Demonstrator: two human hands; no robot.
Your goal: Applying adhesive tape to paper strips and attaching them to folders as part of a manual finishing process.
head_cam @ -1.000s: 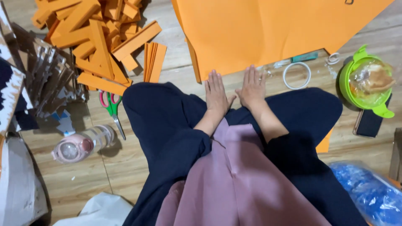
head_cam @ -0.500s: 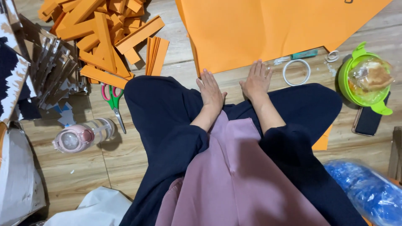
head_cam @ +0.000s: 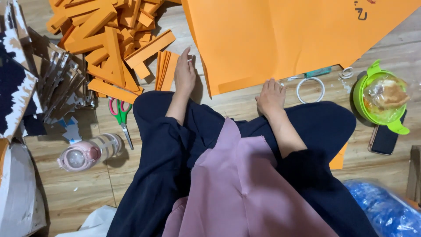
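Note:
I sit cross-legged on a wooden floor in dark trousers and a mauve top. My left hand reaches forward, fingers apart, beside a small stack of orange strips and the left edge of a big orange paper sheet. It holds nothing. My right hand rests flat, palm down, at the sheet's near edge, just above my knee. A white tape ring lies a little to its right.
A heap of orange folded pieces fills the upper left. Green-and-red scissors and a pink bottle lie at left. A green lidded bowl, a dark phone and a blue bag are at right.
Both hands left my knees and spread apart. The left hand went forward to the orange strips; the right moved out to the sheet's near edge.

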